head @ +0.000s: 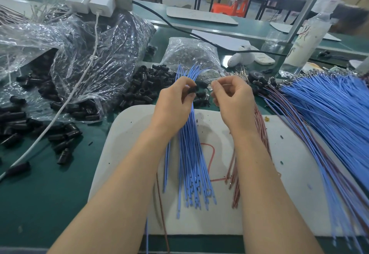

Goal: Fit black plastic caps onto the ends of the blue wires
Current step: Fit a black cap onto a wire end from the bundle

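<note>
Forearms cross white mat (127, 130); left hand (175, 102) clutches blue wires (191, 164) above it & pinches black cap (193, 89). Right hand (232, 98) curled, fingertips together, can't tell if holding anything. Wires floppy, so grip near tip; cap light, rigid.

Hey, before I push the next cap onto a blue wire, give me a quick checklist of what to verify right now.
1. The black cap is pinched in the left hand: ok.
2. The blue wire bundle is held by that same hand: ok.
3. The right hand pinches a single wire end: cannot tell; its fingers are curled, contents too small.
4. Wire end meets the cap opening: not ok; the hands are apart.
5. Spare loose caps lie near the left hand: ok.
</note>
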A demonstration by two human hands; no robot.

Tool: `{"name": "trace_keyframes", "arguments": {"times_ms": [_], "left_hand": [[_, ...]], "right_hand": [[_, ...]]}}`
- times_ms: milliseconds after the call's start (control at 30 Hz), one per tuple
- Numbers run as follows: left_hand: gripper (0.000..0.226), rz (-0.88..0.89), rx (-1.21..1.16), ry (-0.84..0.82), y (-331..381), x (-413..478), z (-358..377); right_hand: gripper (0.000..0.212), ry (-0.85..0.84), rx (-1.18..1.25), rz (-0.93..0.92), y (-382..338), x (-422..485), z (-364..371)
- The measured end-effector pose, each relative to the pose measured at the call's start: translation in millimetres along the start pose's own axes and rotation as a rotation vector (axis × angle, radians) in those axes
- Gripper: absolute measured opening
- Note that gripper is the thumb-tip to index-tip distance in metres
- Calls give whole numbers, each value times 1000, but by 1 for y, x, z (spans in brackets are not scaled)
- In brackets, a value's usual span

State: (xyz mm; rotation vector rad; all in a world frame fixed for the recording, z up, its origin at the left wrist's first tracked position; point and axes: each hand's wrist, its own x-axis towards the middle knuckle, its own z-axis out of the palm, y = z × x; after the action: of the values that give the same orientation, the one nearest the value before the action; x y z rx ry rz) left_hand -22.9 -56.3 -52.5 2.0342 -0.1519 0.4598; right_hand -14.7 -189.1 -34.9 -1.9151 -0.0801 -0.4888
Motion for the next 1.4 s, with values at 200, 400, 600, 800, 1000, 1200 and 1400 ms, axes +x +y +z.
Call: {"name": "trace_keyframes", "arguments": {"times_ms": [200, 400, 600, 800, 1000, 1200, 1400], "left_hand": [[22, 14, -99, 26, 1, -1, 0], [24, 12, -102, 28, 2, -2, 0], [19, -7, -85, 5, 2, -1, 1], [22, 22, -10, -3, 1, -2, 1], [22, 121, 99, -8, 1, -2, 0], [17, 109, 67, 28, 7, -2, -3], [9, 73, 35, -46, 7, -3, -3]], "right_hand": [[9, -80, 44, -31, -7, -3, 0], [6, -138, 25, -143, -11, -5, 1], [12, -133, -42, -211, -12, -7, 3], [12, -85, -166, -274, -14, -9, 3], [14, -118, -205, -266, -14, -7, 1], [10, -42, 254, -12, -9, -1, 0], [12, -54, 292, 79, -3, 0, 2]]}}
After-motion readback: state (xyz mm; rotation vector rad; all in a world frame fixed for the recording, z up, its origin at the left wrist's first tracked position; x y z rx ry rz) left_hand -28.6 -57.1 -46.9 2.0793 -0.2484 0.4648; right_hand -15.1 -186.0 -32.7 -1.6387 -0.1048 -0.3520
